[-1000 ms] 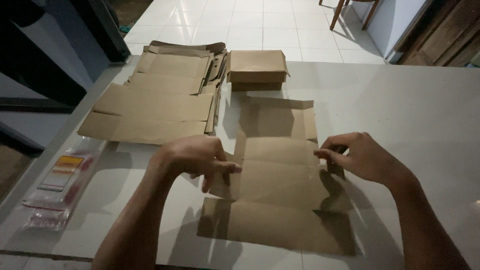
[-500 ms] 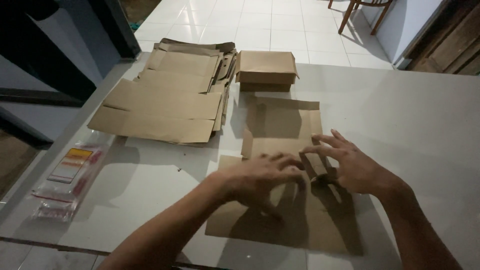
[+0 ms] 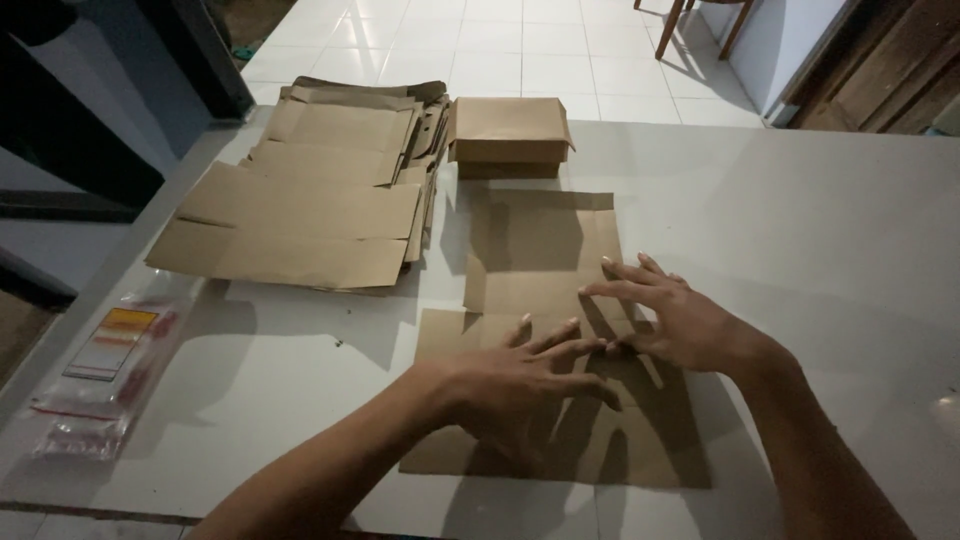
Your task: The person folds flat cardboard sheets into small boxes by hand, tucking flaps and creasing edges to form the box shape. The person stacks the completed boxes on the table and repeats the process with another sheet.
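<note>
Here, flat cardboard (image 3: pixel 540 290) beneath both hands (image 3: pixel 600 350)

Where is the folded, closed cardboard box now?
In the head view, the closed box stands at the table's far edge, right of the flat cardboard stack, beyond the sheet under both hands.

White table (image 3: pixel 800 230): cardboard flats (image 3: pixel 300 210), box (image 3: pixel 508 135), bags (image 3: pixel 100 370).

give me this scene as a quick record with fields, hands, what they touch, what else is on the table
left hand: flat, fingers spread, pressing on the flat cardboard sheet
right hand: flat, fingers spread on the same sheet, beside the left
held: nothing gripped by either hand
surface: white table
behind sheet: folded cardboard box, closed
left of sheet: stack of flat cardboard blanks
near left edge: clear plastic bags
</note>
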